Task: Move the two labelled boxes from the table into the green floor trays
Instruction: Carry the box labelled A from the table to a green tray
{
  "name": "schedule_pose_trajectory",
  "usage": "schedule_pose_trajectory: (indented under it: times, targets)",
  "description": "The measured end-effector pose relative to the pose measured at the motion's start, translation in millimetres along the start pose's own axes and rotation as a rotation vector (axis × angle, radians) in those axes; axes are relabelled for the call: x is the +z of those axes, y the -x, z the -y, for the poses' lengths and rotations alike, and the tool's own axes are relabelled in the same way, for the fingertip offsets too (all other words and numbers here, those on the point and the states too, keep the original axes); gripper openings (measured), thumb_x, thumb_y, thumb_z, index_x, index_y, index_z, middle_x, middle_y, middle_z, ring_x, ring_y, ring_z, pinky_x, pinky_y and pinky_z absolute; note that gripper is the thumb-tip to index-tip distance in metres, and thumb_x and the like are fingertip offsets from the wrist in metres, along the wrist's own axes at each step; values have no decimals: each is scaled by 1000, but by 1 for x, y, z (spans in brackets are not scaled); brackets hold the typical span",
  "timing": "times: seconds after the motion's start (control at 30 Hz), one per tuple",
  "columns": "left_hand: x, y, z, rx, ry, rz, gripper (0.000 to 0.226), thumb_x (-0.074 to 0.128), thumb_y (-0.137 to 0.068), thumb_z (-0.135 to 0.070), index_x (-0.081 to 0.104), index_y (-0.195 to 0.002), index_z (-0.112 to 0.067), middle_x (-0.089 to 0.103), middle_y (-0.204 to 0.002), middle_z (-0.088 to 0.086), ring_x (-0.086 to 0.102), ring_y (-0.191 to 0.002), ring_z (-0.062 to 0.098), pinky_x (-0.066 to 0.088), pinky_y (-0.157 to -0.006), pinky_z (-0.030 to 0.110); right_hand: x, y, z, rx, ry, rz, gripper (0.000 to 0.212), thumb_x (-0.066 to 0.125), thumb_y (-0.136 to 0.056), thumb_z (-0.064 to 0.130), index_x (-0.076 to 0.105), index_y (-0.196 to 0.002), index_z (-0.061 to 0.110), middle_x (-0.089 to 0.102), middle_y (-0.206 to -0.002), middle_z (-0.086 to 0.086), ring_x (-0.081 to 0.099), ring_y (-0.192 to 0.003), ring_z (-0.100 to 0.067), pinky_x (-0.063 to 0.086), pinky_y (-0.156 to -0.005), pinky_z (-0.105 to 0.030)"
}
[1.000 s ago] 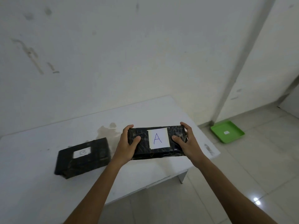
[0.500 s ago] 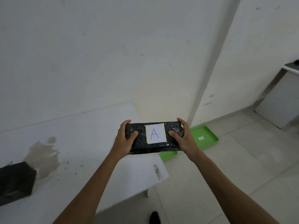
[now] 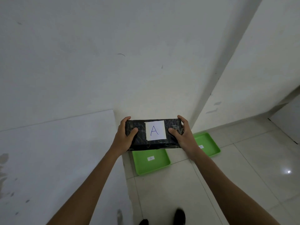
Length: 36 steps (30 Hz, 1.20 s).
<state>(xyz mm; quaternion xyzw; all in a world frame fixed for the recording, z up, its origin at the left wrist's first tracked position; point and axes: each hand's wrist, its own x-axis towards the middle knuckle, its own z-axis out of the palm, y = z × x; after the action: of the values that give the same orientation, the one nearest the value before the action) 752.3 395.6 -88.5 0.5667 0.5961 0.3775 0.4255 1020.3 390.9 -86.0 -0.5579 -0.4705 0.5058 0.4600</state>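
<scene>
I hold a black wrapped box (image 3: 172, 127) with a white label marked A in the air, past the table's right edge. My left hand (image 3: 124, 137) grips its left end and my right hand (image 3: 184, 135) grips its right end. On the floor below the box lies a green tray (image 3: 151, 164) with a small label marked A. A second green tray (image 3: 209, 143) lies to its right, partly hidden by my right wrist; its label is unreadable. The other labelled box is out of view.
The white table (image 3: 56, 159) fills the left side, stained near its left edge. White walls meet in a corner behind the trays. My dark shoes (image 3: 179, 215) stand on the pale tiled floor at the bottom. A white cabinet (image 3: 290, 120) stands at far right.
I have turned right with the A box, carrying it off the table to above the floor trays. The other box has slid out of view on the left, and both trays now show.
</scene>
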Motion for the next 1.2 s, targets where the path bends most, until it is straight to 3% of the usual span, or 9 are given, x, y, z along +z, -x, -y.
schedule_pose_trajectory:
  times: [0.2,0.3,0.4,0.47,0.53,0.63,0.77,0.93,1.2]
  targets:
    - [55,-53,5,-99,-47,-80,73,57,-94,-46,19,-156,-36,29,-164,-2,29,-149,20,29,-120,40,-44,-83,-22,37,13,83,75,73,-92,20,31,-153,30,51,-141,-13,63,-121,-25,62,-89,-38]
    - [84,-72,13,-193,-46,-143,81,56,-93,-49,12,-159,-31,26,-164,1,26,-150,20,27,-121,40,-59,-118,-39,70,39,118,75,75,-91,21,32,-152,31,50,-140,-11,65,-114,-12,64,-78,-29]
    - [105,-91,27,-297,25,-198,78,60,-92,-45,21,-157,-26,48,-150,2,44,-140,23,45,-110,40,-66,-148,-62,101,94,104,76,76,-90,23,33,-152,31,55,-138,-8,69,-104,-2,63,-76,-26]
    - [117,-103,44,-321,82,-182,70,62,-93,-38,29,-153,-26,59,-130,-8,56,-126,18,53,-90,22,-66,-169,-83,143,143,104,78,77,-89,27,32,-153,29,57,-138,-7,67,-110,-10,63,-88,-38]
    - [126,-112,63,-328,115,-151,69,62,-94,-32,29,-154,-27,58,-131,-7,57,-122,15,53,-88,18,-65,-185,-105,163,167,120,77,75,-90,25,31,-153,22,60,-132,1,65,-111,-8,59,-95,-42]
    - [146,-140,121,-365,117,-121,72,61,-95,-29,24,-156,-27,54,-143,-1,56,-124,15,52,-102,35,-56,-217,-165,167,227,141,76,72,-93,22,29,-155,15,59,-123,13,63,-109,-1,55,-102,-39]
    - [179,-174,232,-415,44,-132,75,60,-95,-35,18,-158,-31,51,-143,-7,54,-117,6,49,-87,13,-37,-254,-279,211,246,153,79,69,-95,24,24,-159,15,54,-142,-5,56,-130,-25,51,-106,-50]
    - [228,-197,388,-472,-44,-116,76,57,-96,-38,14,-159,-30,39,-159,2,44,-140,23,42,-113,44,-17,-289,-444,272,276,214,77,66,-97,21,21,-160,17,51,-148,-11,54,-132,-31,50,-107,-52]
    - [298,-222,594,-615,-41,-31,83,54,-98,-31,-3,-159,-30,34,-160,7,47,-123,13,41,-97,29,12,-330,-648,358,409,335,84,60,-100,20,4,-163,14,50,-151,-17,58,-130,-35,53,-104,-49]
